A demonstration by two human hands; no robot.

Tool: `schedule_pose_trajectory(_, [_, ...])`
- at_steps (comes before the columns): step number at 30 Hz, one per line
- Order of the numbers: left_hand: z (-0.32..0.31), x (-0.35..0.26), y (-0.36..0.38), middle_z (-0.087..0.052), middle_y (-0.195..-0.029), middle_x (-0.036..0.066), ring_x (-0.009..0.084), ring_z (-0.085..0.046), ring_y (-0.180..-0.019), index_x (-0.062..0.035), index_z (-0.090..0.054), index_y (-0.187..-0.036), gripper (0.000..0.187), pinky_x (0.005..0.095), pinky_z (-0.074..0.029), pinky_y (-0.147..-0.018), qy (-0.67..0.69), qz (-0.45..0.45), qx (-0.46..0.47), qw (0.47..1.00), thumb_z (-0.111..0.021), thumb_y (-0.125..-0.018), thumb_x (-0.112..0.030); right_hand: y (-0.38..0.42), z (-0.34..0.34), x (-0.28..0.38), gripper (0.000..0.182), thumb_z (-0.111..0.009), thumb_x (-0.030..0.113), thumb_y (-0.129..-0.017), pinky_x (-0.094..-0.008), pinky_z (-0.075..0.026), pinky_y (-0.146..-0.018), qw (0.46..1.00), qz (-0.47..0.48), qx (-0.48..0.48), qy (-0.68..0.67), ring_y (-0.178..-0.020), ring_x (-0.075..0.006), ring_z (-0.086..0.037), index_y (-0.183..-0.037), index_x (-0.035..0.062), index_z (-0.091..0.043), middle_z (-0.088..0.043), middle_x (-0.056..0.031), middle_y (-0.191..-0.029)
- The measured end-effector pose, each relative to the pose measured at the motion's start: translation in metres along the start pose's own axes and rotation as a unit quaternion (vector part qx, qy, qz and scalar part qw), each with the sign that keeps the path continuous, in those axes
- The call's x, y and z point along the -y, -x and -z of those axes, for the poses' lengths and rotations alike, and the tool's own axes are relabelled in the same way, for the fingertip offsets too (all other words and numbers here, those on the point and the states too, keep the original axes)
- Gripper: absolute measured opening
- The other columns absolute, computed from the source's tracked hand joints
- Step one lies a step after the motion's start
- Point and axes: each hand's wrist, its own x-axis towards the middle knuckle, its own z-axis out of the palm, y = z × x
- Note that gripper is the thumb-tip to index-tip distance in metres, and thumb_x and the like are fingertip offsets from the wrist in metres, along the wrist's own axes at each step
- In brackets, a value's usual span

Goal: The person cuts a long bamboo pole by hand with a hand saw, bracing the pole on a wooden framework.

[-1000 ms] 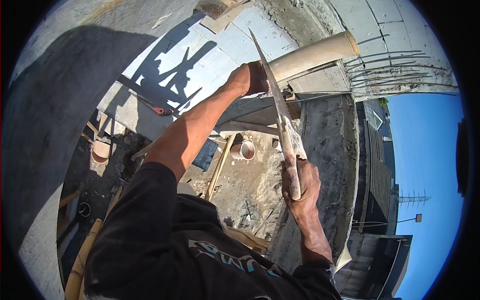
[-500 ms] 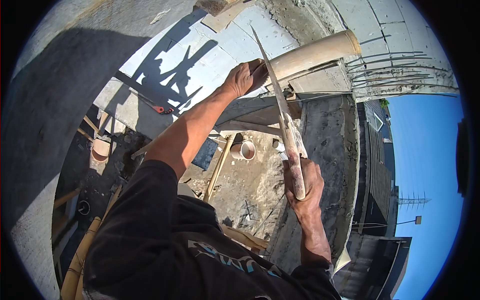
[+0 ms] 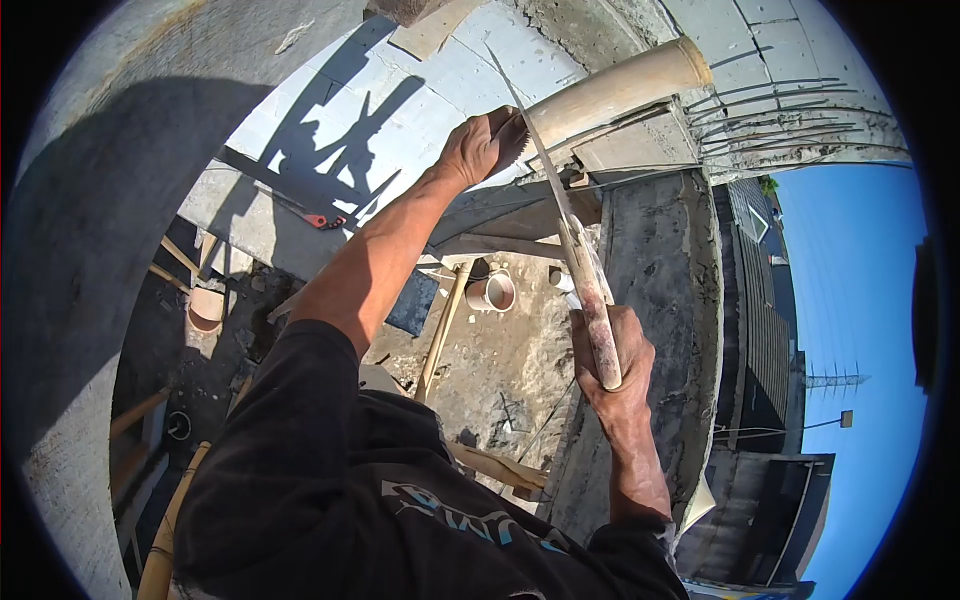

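The right hand (image 3: 612, 350) is clenched around the worn handle of a long, thin-bladed metal handsaw (image 3: 560, 205), whose blade crosses a pale round bamboo pole (image 3: 610, 92). The left hand (image 3: 483, 146) grips that pole just beside the blade, above a grey concrete ledge (image 3: 660, 270).

Black long-sleeved shirt (image 3: 330, 500); pale blue lettering; left sleeve pushed up

Smooth pale bamboo pole (image 3: 610, 88), dull metal saw blade (image 3: 545, 165)
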Motion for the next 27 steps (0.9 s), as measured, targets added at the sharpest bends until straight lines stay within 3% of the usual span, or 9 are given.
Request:
schedule_pose_trajectory(2, [0.012,-0.012,-0.002,-0.068,-0.082,0.023,0.0475,-0.063,-0.084,-0.0081,-0.065,-0.105,0.061,0.0468,-0.050,-0.071,0.164,0.106,0.035,0.980,-0.039,-0.099,-0.063,0.021,0.006,-0.004,0.016,-0.073,0.000,-0.086,-0.0272,-0.048,-0.065,0.999,0.034,-0.015,0.008,-0.070,-0.0118,-0.058,-0.092,0.0029,-0.059,-0.063,-0.0065,-0.080])
schedule_pose_trajectory(9, [0.001,-0.008,-0.002,-0.068,-0.087,0.014,0.0380,-0.066,-0.083,-0.0095,-0.064,-0.098,0.045,0.0436,-0.050,-0.067,0.185,0.031,0.026,0.982,-0.044,-0.101,-0.050,-0.057,-0.017,0.013,0.017,-0.071,0.000,-0.084,-0.0289,-0.047,-0.068,1.000,0.027,0.013,-0.007,-0.067,-0.0169,-0.057,-0.094,0.0032,-0.057,-0.060,-0.0076,-0.077])
schedule_pose_trajectory(11, [0.010,-0.012,0.000,-0.067,-0.090,0.014,0.0376,-0.065,-0.083,-0.0108,-0.063,-0.102,0.035,0.0428,-0.051,-0.068,0.144,0.115,0.058,0.981,-0.047,-0.100,-0.043,-0.037,-0.018,0.006,0.023,-0.075,0.001,-0.081,-0.0305,-0.048,-0.070,1.000,0.020,0.001,-0.015,-0.071,-0.0186,-0.059,-0.098,0.0042,-0.061,-0.061,-0.0085,-0.080])
schedule_pose_trajectory(13, [-0.016,0.013,-0.005,-0.068,-0.093,0.018,0.0409,-0.065,-0.087,-0.0111,-0.062,-0.106,0.032,0.0438,-0.052,-0.071,0.025,0.063,0.048,0.997,-0.050,-0.098,-0.040,0.001,-0.003,0.000,0.024,-0.077,0.002,-0.080,-0.0315,-0.050,-0.071,0.999,0.046,-0.011,-0.006,-0.072,-0.0199,-0.061,-0.099,0.0046,-0.062,-0.063,-0.0087,-0.081])
schedule_pose_trajectory(15, [0.015,-0.014,-0.001,-0.068,-0.092,0.021,0.0421,-0.065,-0.088,-0.0107,-0.062,-0.104,0.032,0.0435,-0.052,-0.071,0.143,0.102,0.043,0.984,-0.050,-0.098,-0.040,0.034,0.007,0.000,0.024,-0.078,0.002,-0.079,-0.0303,-0.050,-0.070,0.993,0.071,-0.014,0.090,-0.071,-0.0174,-0.061,-0.097,0.0034,-0.062,-0.064,-0.0066,-0.080])
schedule_pose_trajectory(17, [0.007,-0.013,0.006,-0.068,-0.089,0.022,0.0435,-0.065,-0.083,-0.0083,-0.060,-0.104,0.034,0.0450,-0.052,-0.066,0.085,0.054,-0.019,0.995,-0.048,-0.099,-0.039,0.029,-0.003,-0.012,0.023,-0.077,-0.001,-0.080,-0.0279,-0.049,-0.066,0.995,0.068,-0.046,0.055,-0.069,-0.0156,-0.061,-0.095,0.0024,-0.060,-0.064,-0.0070,-0.079])
schedule_pose_trajectory(21, [-0.003,0.003,0.000,-0.068,-0.091,0.020,0.0436,-0.065,-0.077,-0.0065,-0.057,-0.109,0.031,0.0449,-0.054,-0.063,0.073,-0.059,0.001,0.996,-0.049,-0.100,-0.035,-0.062,-0.029,0.011,0.024,-0.073,0.002,-0.081,-0.0394,-0.050,-0.068,0.998,0.055,-0.006,0.030,-0.073,-0.0394,-0.061,-0.096,0.0033,-0.054,-0.061,-0.0181,-0.083])
schedule_pose_trajectory(24, [0.003,0.005,0.003,-0.070,-0.100,0.019,0.0426,-0.067,-0.089,-0.0084,-0.058,-0.111,0.026,0.0462,-0.057,-0.071,0.019,-0.119,-0.008,0.993,-0.061,-0.093,-0.027,-0.067,-0.035,0.014,0.028,-0.073,0.005,-0.079,-0.0445,-0.049,-0.072,0.999,0.034,0.005,-0.001,-0.079,-0.0408,-0.062,-0.100,0.0056,-0.054,-0.063,-0.0179,-0.086])
schedule_pose_trajectory(27, [0.001,0.007,-0.001,-0.069,-0.107,0.019,0.0372,-0.068,-0.094,-0.0049,-0.063,-0.110,0.032,0.0417,-0.056,-0.083,0.031,-0.019,0.089,0.995,-0.068,-0.085,-0.023,-0.067,-0.033,0.016,0.038,-0.074,0.006,-0.074,-0.0489,-0.046,-0.078,0.999,0.003,0.036,0.016,-0.084,-0.0416,-0.061,-0.106,0.0075,-0.054,-0.065,-0.0165,-0.089])
